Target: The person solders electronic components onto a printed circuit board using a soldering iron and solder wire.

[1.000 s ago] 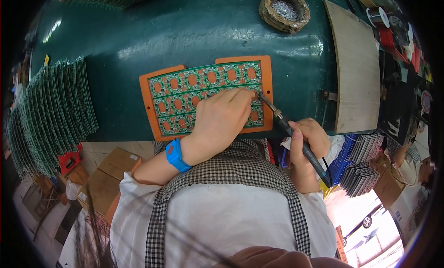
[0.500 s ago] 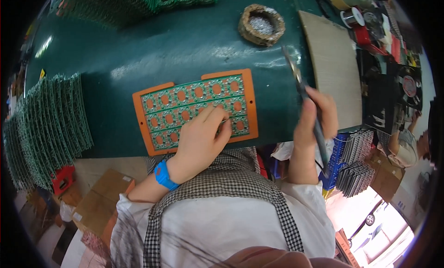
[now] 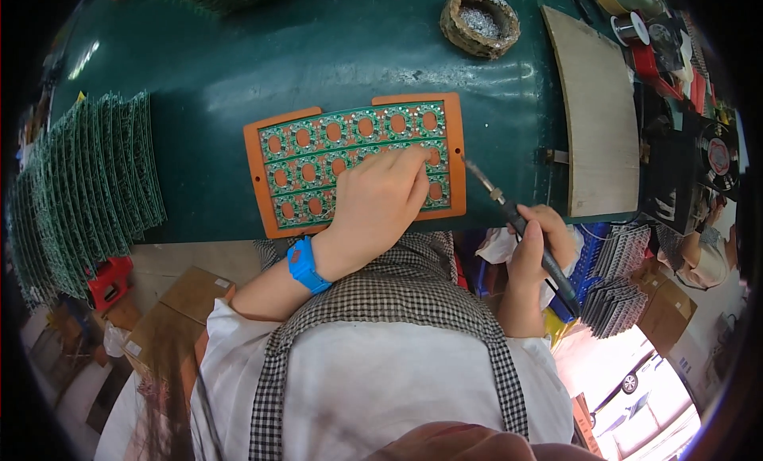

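Observation:
A green circuit board panel (image 3: 334, 145) with rows of oval cut-outs lies in an orange tray (image 3: 253, 171) on the table. Over its right half is my left hand (image 3: 381, 191), fingers bent together and fingertips down at the board near the right edge. Whatever those fingers pinch is hidden. My right hand (image 3: 540, 242) grips a soldering iron (image 3: 515, 218) by its dark handle, right of the tray. The iron's tip points up and left, close to the tray's right rim and apart from the board.
A rough round pot (image 3: 480, 22) of silvery bits stands at the back. To the right lie a wooden board (image 3: 596, 111) and a solder spool (image 3: 630, 29). Upright circuit boards (image 3: 87, 183) stand packed at the left. Another person's arm (image 3: 695, 258) shows at far right.
The soldering iron has swung lower, its tip now near the tray's right rim. My left hand has shifted toward the board's upper right cut-outs. The whole view has moved slightly.

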`<state>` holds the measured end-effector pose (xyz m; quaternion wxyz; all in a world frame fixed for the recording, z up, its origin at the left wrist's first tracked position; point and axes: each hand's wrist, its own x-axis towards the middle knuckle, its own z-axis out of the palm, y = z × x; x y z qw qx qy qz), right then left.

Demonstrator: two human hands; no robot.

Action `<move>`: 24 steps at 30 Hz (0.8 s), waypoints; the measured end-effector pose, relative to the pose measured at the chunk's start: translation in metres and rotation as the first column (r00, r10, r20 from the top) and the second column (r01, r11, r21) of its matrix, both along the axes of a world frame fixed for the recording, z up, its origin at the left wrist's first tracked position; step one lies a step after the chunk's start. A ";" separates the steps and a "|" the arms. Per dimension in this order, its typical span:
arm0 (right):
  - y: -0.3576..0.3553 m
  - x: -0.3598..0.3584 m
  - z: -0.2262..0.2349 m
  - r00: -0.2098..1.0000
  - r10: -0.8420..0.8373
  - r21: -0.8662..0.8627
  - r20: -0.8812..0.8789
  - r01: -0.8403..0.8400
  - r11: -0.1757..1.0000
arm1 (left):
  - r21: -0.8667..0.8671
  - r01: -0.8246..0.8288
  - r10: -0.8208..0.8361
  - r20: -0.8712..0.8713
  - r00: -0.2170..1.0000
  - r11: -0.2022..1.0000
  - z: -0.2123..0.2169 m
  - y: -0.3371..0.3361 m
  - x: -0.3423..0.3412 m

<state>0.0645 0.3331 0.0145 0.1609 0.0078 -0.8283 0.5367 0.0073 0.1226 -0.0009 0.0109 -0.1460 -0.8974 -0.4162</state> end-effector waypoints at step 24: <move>-0.012 -0.001 0.005 0.996 0.084 0.177 -0.005 -0.082 0.981 | 0.025 0.054 -0.056 0.085 0.995 0.998 0.002 -0.003 0.014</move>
